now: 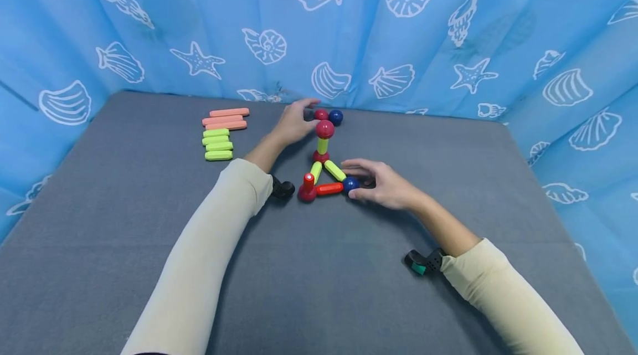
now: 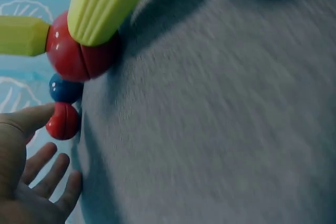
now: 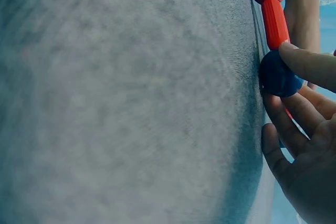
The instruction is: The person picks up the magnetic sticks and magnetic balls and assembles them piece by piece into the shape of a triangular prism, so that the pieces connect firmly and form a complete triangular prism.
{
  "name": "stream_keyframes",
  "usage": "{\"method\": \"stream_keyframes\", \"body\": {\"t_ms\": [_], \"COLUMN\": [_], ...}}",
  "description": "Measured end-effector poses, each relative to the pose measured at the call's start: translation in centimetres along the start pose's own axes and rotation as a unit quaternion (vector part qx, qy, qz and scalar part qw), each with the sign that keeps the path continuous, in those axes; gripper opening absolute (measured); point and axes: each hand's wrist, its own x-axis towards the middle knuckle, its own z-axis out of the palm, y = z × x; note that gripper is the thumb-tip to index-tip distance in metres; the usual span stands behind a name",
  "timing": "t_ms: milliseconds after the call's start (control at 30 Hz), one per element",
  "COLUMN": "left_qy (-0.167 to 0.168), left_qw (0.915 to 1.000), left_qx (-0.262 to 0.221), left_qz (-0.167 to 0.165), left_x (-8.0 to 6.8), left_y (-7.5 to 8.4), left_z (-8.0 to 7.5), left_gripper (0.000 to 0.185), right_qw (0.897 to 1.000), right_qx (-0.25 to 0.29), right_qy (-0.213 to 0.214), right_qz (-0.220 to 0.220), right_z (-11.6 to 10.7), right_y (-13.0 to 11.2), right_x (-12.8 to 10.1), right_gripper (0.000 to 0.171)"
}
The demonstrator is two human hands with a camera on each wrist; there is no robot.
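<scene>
On the grey table stands a triangle of magnetic rods and balls. Its right corner is a blue ball point(image 1: 351, 184), which my right hand point(image 1: 386, 184) holds lightly between thumb and fingers. A red rod point(image 1: 329, 189) joins it to the front-left red ball point(image 1: 307, 194), where another red rod point(image 1: 309, 179) stands upright. Two yellow-green rods point(image 1: 335, 170) meet at the rear red ball point(image 1: 321, 157). Above that rises an upright yellow-green rod point(image 1: 323, 146) topped by a red ball point(image 1: 325, 129). My left hand point(image 1: 294, 122), fingers spread, reaches beside a loose red ball point(image 2: 63, 121) at the back.
A loose blue ball point(image 1: 336, 117) lies beside that red one near the rear edge. Left of the left arm, several salmon rods point(image 1: 225, 119) and several yellow-green rods point(image 1: 217, 145) lie in rows. A blue shell-print curtain point(image 1: 209, 22) hangs behind the table.
</scene>
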Motion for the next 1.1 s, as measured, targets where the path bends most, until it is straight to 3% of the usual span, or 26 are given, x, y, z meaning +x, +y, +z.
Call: {"method": "stream_keyframes", "body": {"t_ms": [233, 633, 900, 1100], "left_qy": [0.015, -0.027, -0.042, -0.037], "left_qw": [0.9993, 0.9992, 0.9988, 0.9961], "left_qx": [-0.016, 0.026, -0.016, -0.079], "left_qz": [-0.03, -0.013, -0.019, 0.014], "left_x": [0.8, 0.9, -1.7, -4.6], "left_y": [-0.1, 0.0, 0.9, 3.0], "left_z": [0.2, -0.7, -4.1, -7.1], "left_gripper": [0.051, 0.031, 0.042, 0.045], "right_qw": [1.0, 1.0, 1.0, 1.0], "right_qx": [-0.006, 0.008, 0.005, 0.004], "right_qy": [-0.004, -0.004, -0.004, -0.007], "right_qz": [0.006, 0.008, 0.006, 0.01], "right_z": [0.2, 0.3, 0.0, 0.1], "right_y": [-0.3, -0.4, -0.2, 0.0], "right_x": [0.3, 0.3, 0.1, 0.0], "right_gripper": [0.063, 0.062, 0.063, 0.063]}}
